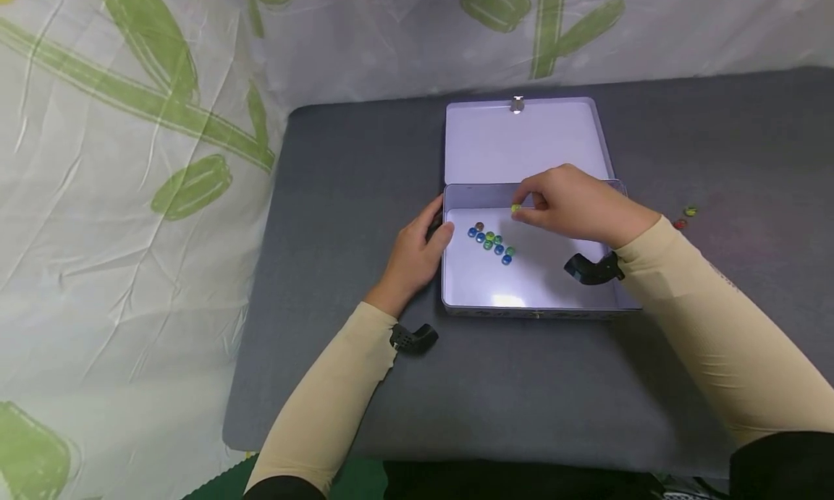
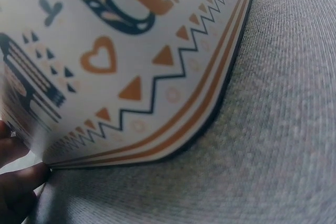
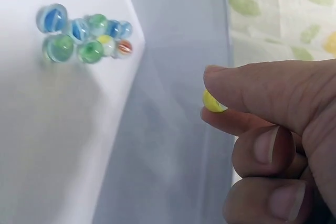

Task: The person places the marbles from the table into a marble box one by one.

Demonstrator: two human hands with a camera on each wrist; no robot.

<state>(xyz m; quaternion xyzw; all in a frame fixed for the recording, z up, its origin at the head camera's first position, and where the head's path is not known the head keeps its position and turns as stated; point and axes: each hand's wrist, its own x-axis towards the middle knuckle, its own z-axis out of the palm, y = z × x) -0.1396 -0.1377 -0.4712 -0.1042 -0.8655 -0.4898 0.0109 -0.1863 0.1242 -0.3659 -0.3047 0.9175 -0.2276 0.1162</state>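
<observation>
An open metal tin box (image 1: 469, 286) lies on the table, its white interior facing up. My right hand (image 1: 573, 203) is over the box and pinches a yellow marble (image 3: 212, 102) between thumb and forefinger, with the other fingers curled. Several blue, green and brown-red glass marbles (image 3: 90, 52) sit in a loose group on the box floor, left of that hand. My left hand (image 1: 417, 250) holds the box's left side, thumb at the rim and fingers along the outer wall. In the left wrist view, fingertips (image 2: 26, 177) reach the lower edge of the patterned box wall (image 2: 94, 93).
The hinged lid (image 1: 521, 142) is folded back flat behind the box, with a metal clasp (image 1: 517, 105) on its far edge. A yellow-green marble (image 1: 691, 211) and a red marble (image 1: 680, 224) lie on the grey tabletop (image 1: 352, 181) to the right. Leaf-patterned curtain (image 1: 391, 44) hangs behind.
</observation>
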